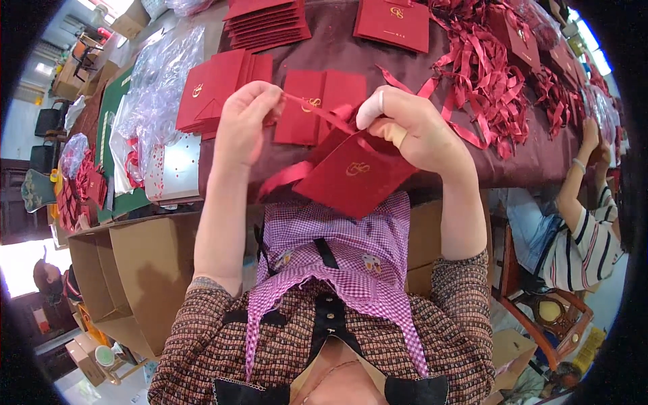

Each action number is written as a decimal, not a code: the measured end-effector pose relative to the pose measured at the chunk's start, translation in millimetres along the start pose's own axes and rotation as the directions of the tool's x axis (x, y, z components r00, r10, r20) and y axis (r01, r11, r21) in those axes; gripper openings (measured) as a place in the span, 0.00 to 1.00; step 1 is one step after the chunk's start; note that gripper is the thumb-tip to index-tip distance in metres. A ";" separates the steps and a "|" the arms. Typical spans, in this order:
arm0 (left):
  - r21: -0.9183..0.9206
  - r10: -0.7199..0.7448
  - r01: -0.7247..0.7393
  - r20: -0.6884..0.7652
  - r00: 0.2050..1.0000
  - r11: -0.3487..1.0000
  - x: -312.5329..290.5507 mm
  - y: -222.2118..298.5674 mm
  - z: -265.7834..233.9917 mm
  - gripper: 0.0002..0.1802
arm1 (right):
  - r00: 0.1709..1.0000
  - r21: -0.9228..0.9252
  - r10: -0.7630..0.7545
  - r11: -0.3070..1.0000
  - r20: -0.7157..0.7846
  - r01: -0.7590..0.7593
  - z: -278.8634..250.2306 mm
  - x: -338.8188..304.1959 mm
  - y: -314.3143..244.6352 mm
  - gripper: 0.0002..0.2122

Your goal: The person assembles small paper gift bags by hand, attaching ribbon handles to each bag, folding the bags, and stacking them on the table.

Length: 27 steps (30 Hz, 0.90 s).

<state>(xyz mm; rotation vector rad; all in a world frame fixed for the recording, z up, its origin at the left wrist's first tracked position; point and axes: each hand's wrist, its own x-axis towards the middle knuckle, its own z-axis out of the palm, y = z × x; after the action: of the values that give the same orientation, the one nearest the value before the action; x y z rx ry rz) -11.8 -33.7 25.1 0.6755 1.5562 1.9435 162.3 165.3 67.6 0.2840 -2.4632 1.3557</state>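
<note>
My left hand (244, 125) is closed in a pinch on the end of a red ribbon (302, 103) and pulls it taut. The ribbon runs to the top of a small red paper gift bag (354, 177) with a gold emblem, tilted above my lap. My right hand (425, 135) is closed on the bag's upper edge, with a white cover on one finger and a yellowish one on another. A loose ribbon end (287, 177) hangs at the bag's left side. Behind it, a flat red bag (317, 111) lies on the dark red tablecloth (331, 50).
Stacked red bags (212, 91) lie on the left, with more at the back (266, 23). A heap of red ribbons (482, 81) covers the right. Clear plastic wrap (165, 81) lies far left. An open cardboard box (135, 270) stands below. Another person (580, 236) sits on the right.
</note>
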 end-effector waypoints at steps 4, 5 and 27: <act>0.553 0.335 -0.229 -0.098 0.937 0.801 0.1 2.0 4.5 0.09 | 0.999 -0.038 0.023 0.999 -0.038 -0.024 -0.5 7.4 4.5 0.06; 0.675 0.422 -0.268 -0.071 0.904 0.687 -2.3 9.8 10.7 0.10 | 0.995 0.021 0.074 0.997 -0.060 -0.073 -1.5 7.8 9.3 0.06; 0.795 0.298 -0.230 0.065 0.952 0.562 -18.6 -14.3 12.0 0.09 | 0.968 -0.428 0.230 0.869 -0.099 -0.250 -20.0 -84.7 39.9 0.19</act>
<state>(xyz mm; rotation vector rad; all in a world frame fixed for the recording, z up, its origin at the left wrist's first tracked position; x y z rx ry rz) 11.4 -35.8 12.8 1.2667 2.5278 1.3583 231.9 205.3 15.4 -0.1651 -2.7444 0.8307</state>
